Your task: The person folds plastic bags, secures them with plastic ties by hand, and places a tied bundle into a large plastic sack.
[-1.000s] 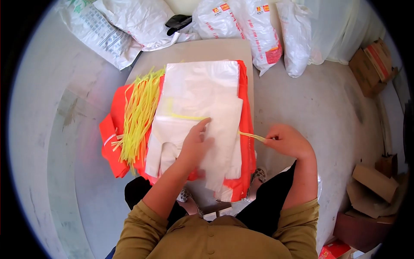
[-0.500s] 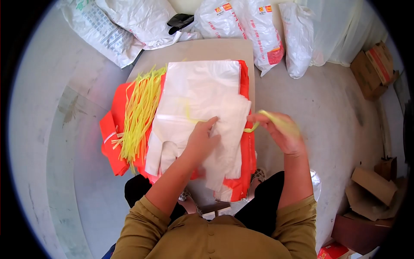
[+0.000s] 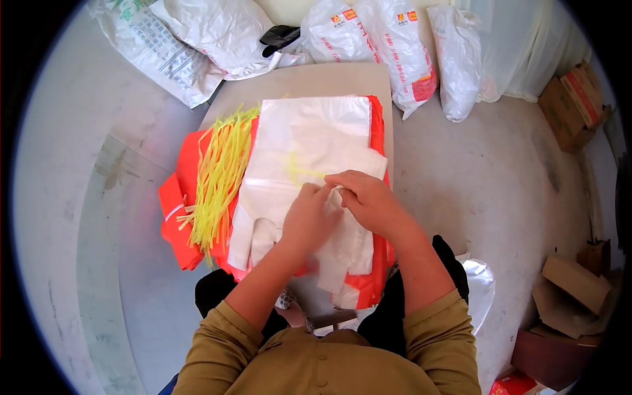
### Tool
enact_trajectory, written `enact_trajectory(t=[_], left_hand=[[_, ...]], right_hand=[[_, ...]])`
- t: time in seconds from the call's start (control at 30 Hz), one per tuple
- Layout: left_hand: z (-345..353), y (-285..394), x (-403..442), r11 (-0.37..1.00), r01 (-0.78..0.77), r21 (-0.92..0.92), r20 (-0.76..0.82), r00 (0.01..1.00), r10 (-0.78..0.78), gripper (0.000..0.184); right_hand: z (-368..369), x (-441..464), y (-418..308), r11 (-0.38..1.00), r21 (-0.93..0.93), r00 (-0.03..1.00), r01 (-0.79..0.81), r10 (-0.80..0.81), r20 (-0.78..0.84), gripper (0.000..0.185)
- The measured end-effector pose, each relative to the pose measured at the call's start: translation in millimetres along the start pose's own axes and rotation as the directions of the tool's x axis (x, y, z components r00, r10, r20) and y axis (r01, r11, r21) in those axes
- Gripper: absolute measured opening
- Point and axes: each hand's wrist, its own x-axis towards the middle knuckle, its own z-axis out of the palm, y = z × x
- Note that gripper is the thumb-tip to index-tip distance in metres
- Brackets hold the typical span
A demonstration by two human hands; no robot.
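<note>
White plastic bags (image 3: 316,125) lie stacked over red bags (image 3: 377,131) on a small table. My left hand (image 3: 308,217) rests on the white bags, its fingertips by a yellow strip (image 3: 304,172) that runs across them; its lower fingers are blurred. Touching it from the right is my right hand (image 3: 368,201), thumb and forefinger pinched at the strip's end near the left fingertips. What lies between the fingers is too small to tell. A bunch of yellow strips (image 3: 222,178) covers the left side of the pile, beside a folded red bundle (image 3: 174,204).
Filled white sacks (image 3: 401,59) stand along the far side, with a black item (image 3: 279,38) among them. Cardboard boxes (image 3: 573,105) are at the right, and more opened ones (image 3: 569,293) lie at the lower right. The tabletop (image 3: 309,74) shows behind the pile.
My right hand has moved left from beyond the pile's right edge to meet my left hand over the white bags. The yellow strip end it held at the right no longer shows there.
</note>
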Motion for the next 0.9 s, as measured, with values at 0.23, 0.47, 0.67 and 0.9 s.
enact_trajectory(t=[0.23, 0.47, 0.67, 0.9], left_hand=[[-10.8, -38.1, 9.6, 0.928, -0.216, 0.305, -0.160, 0.949, 0.273, 0.040], [-23.1, -42.4, 9.6, 0.838, -0.206, 0.505, -0.114, 0.947, 0.302, 0.023], [-26.4, -31.5, 4.3, 0.939, -0.149, 0.311, -0.063, 0.982, 0.177, 0.022], [-23.2, -31.1, 2.1, 0.983, -0.047, 0.178, -0.083, 0.995, 0.063, 0.023]], right_hand=[[7.8, 1.2, 7.2, 0.989, -0.140, 0.996, 0.043, -0.053, -0.066, 0.028], [-2.8, -1.9, 1.1, 0.986, -0.153, 0.984, -0.070, 0.043, -0.174, 0.037], [-30.6, -22.8, 1.2, 0.928, -0.232, 0.932, -0.291, 0.221, -0.288, 0.030], [-63.6, -38.3, -13.2, 0.723, -0.462, 0.837, -0.514, 0.541, -0.085, 0.036]])
